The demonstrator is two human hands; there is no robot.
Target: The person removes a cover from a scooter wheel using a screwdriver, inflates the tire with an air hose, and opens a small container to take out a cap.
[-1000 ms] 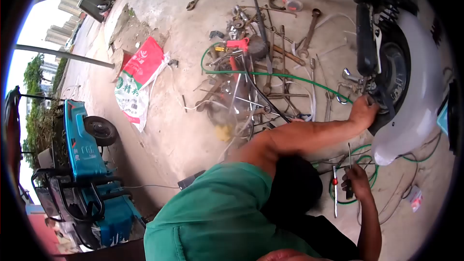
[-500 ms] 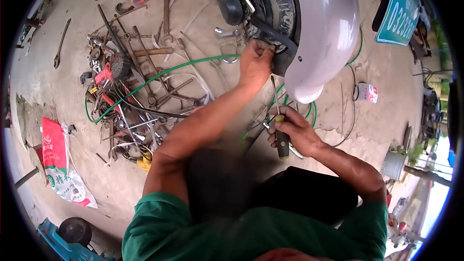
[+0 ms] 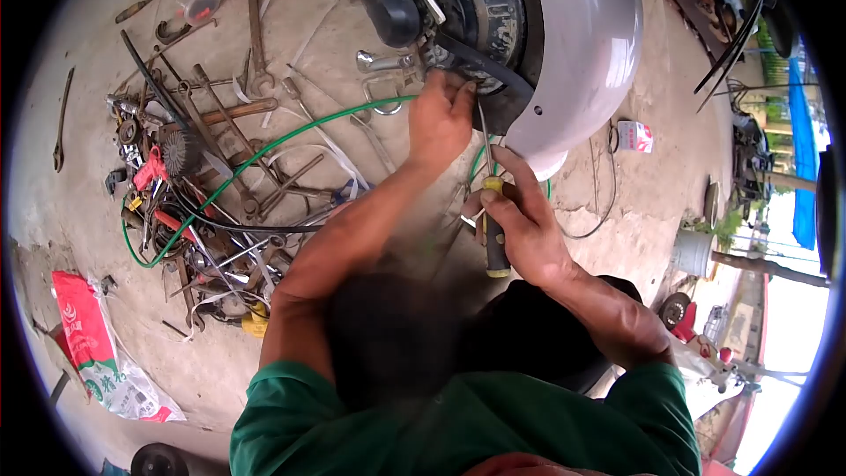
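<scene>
My right hand [image 3: 533,229] is wrapped round a screwdriver [image 3: 495,242] with a yellow and black handle, its index finger stretched along the shaft. The slim metal shaft points up, its tip close beside the fingertips of my left hand [image 3: 439,119]. Those fingers are pinched together at the hub area of a scooter wheel [image 3: 480,9], under a dark bar [image 3: 485,62]; what they hold is hidden. A pale glossy mudguard [image 3: 582,44] curves over the wheel to the right. Behind my left wrist passes a green cable [image 3: 291,134].
On the concrete floor at left lies a heap of tools with wrenches, a hammer [image 3: 233,112] and a spiked round part [image 3: 182,152]. A red and white sack [image 3: 101,344] lies lower left. A small packet [image 3: 634,137] and a grey bucket [image 3: 693,251] are at right.
The screwdriver has risen, bringing its tip nearer my left fingertips. My right index finger has stretched out along the shaft. The view has swung, shifting the floor things leftward.
</scene>
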